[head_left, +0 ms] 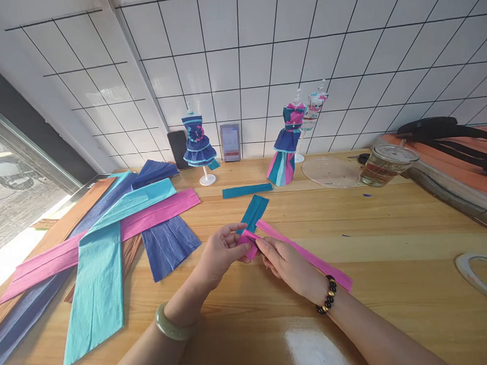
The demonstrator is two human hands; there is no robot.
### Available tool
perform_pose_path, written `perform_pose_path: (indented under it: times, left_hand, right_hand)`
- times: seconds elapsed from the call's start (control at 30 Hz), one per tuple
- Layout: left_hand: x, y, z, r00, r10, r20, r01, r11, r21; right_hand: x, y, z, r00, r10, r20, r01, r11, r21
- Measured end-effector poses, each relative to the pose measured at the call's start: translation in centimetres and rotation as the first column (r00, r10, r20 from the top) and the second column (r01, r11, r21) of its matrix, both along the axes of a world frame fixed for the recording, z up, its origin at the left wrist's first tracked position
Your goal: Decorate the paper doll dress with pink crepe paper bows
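My left hand (221,253) and my right hand (289,265) meet over the wooden table (398,249), both pinching the folded end of a pink crepe-paper strip (311,258). The strip runs back to the right under my right wrist. A teal paper strip (254,212) lies just beyond my fingers, its near end tucked in at the fold. My left wrist wears a pale green bangle, my right a dark bead bracelet.
Long pink, light-blue and dark-blue paper sheets (105,236) spread at the left. Another teal strip (247,190) lies farther back. Two small mannequins in paper dresses (198,144) (286,146), a plastic cup (386,164), a clear lid (330,172) and a tape ring (483,277) stand around.
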State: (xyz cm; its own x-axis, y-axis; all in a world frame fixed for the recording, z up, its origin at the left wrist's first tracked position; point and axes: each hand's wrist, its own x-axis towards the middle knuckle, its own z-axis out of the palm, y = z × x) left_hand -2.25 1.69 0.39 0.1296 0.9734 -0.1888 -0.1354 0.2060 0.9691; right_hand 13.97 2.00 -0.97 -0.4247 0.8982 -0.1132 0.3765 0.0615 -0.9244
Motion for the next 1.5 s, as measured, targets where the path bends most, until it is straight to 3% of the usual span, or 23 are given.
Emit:
perform_pose_path:
  times: [1.07,1.5]
  left_hand:
    - [-0.8,0.2,-1.1,0.997,-0.073,0.025,0.074,0.997,-0.019]
    - [-0.7,0.0,-0.7,0.997,-0.081,-0.008,0.081,0.997,-0.001]
  right_hand:
    - [0.3,0.3,-0.3,0.988,0.000,0.156,-0.017,0.994,0.110]
    - [0.2,0.3,-0.5,0.999,-0.006,0.050,0.004,0.999,0.033]
